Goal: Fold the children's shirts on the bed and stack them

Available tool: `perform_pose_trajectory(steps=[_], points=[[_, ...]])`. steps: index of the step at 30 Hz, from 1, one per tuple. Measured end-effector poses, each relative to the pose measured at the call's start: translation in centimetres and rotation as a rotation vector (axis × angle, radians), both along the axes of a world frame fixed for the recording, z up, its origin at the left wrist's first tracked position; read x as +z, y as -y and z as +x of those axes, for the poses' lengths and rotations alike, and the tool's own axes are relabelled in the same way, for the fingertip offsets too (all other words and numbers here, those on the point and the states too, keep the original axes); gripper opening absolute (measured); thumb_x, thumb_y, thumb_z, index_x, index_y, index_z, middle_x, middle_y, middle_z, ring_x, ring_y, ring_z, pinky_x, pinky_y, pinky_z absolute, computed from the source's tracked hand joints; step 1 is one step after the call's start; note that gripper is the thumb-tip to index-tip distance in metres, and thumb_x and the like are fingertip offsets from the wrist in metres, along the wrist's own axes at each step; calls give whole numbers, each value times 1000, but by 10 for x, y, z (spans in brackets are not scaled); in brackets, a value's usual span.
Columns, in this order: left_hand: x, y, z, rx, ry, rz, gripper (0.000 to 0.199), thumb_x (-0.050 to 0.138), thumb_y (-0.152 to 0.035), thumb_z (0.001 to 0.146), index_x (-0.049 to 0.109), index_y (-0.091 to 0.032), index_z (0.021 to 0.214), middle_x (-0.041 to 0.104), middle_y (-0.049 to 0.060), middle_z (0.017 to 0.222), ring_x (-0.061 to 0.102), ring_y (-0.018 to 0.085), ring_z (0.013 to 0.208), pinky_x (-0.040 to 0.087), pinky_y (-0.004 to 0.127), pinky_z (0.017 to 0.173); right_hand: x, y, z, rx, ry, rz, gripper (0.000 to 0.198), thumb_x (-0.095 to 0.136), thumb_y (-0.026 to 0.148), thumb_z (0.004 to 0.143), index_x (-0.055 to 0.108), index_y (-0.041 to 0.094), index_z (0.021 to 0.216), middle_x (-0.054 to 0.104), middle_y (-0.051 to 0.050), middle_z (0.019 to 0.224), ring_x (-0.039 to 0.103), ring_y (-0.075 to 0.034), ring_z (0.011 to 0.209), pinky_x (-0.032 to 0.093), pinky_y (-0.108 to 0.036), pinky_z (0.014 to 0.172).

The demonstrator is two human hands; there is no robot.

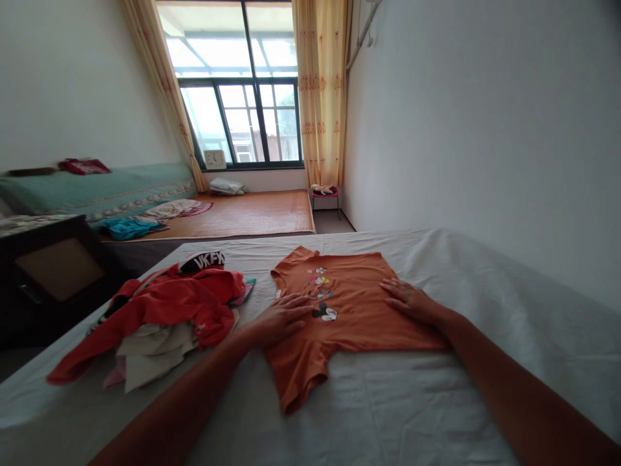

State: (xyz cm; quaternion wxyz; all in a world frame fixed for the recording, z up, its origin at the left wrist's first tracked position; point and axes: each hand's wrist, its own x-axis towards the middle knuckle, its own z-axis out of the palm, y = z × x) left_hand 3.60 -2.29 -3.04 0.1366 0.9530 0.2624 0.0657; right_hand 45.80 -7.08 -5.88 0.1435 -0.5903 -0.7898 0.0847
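Note:
An orange T-shirt [359,317] with cartoon mouse prints lies spread out, front up, on a white sheet [388,401]. Its neck points left and its hem right. My left hand [281,318] rests flat on the shirt near the neckline, fingers stretched out. Toward the hem, my right hand [410,301] lies flat on the cloth with its fingers extended. One sleeve hangs toward me, slightly wrinkled; the other is at the far side. Neither hand grips the fabric.
Left of the shirt is a heap of clothes [194,304], red and cream. Beyond the sheet stands a bed with a brown mat [252,213], holding a blue garment [130,228]. A dark cabinet [48,278] is at left, a white wall [485,129] at right.

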Motion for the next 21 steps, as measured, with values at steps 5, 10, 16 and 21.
perform_pose_trajectory(steps=[5,10,16,21], points=[[33,3,-26,-278,33,-363,42,62,-51,80,66,-25,112,52,7,132,45,23,125,33,32,107,40,21,4,49,-228,-79,40,57,49,80,69,20,104,68,-9,107,59,-26,103,43,-39,93],[52,14,-40,-279,-79,-409,42,79,-47,63,69,-21,94,54,6,119,50,22,109,41,29,96,67,46,-26,285,-254,-552,32,72,37,64,66,17,89,65,-2,85,58,-16,74,44,-24,63],[43,20,-28,-169,-39,-354,20,74,-13,64,69,-19,83,55,4,106,52,17,97,43,22,83,64,53,-35,295,15,-370,21,54,10,57,55,19,76,57,0,78,49,-13,68,37,-24,61],[45,24,-26,-139,55,-429,26,61,0,63,68,-18,81,58,4,103,55,14,89,44,19,73,64,50,-8,263,-54,-346,9,49,10,61,48,19,64,54,0,72,47,-13,67,37,-25,63]])
